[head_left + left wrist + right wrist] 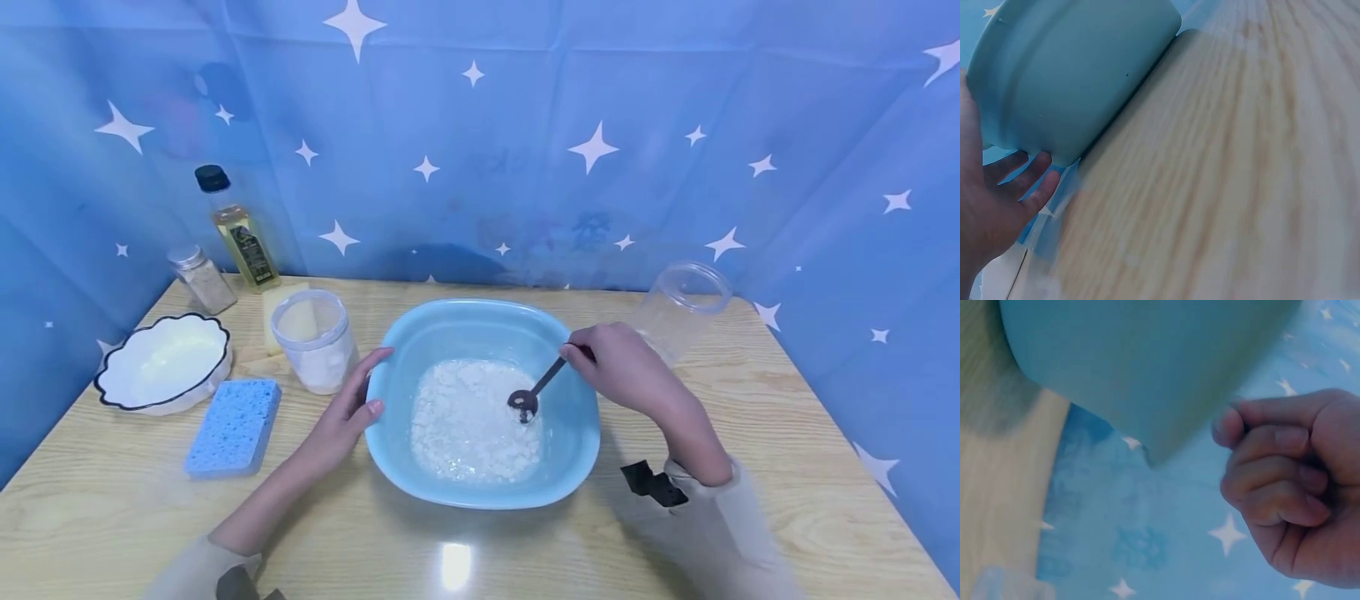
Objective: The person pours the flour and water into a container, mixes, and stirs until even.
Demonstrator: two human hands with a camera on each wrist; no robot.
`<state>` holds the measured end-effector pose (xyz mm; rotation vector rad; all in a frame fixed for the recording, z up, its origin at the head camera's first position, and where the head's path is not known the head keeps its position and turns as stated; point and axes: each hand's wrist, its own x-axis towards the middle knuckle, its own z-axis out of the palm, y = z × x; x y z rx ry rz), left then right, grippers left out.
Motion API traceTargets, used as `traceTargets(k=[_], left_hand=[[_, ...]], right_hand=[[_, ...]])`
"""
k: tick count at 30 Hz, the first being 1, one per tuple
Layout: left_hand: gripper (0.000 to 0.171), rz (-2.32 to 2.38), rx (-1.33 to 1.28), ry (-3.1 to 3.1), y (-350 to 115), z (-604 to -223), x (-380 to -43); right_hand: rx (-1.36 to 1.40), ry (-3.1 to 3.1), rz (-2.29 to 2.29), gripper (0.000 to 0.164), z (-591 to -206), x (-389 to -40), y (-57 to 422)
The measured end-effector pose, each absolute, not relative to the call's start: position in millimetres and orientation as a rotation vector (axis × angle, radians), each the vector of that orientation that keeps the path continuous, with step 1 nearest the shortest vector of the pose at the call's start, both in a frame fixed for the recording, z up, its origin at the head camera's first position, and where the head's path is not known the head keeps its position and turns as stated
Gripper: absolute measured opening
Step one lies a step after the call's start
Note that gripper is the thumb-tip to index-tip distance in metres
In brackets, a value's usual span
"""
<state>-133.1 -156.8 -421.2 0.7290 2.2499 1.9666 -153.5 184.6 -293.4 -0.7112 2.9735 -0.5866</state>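
The right hand (624, 367) has its grip clamped on a dark spoon (548, 377), whose bowl meets the white powder (468, 417) inside the blue basin (465, 332) on the tabletop (330, 542); the left hand (351, 410), fingers and thumb apart, rests against its side (firm bracing would help). Short, low strokes should spill least.

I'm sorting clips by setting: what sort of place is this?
Probably a tabletop set up indoors for food preparation: a star-patterned cloth hangs behind a wood-grain table, which holds a blue basin of white powder.
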Motion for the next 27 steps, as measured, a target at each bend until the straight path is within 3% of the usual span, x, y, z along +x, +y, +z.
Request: traceTargets(k=[5,16,27], left_hand=[[0.055,1.938,0.698,2.289,-156.7,-419.2,-131.0],[0.055,1.949,0.707,2.274,-157.7,-421.4,-131.7],[0.055,1.964,0.72,2.252,-156.2,-424.1,-132.9]], right_hand=[[-0.807,2.788,-0.603,0.021,-287.2,-146.2,194.8],[-0.927,2.808,-0.737,0.026,-288.4,-142.1,181.8],[-0.864,2.738,-0.635,0.024,-292.4,-144.2,191.7]])
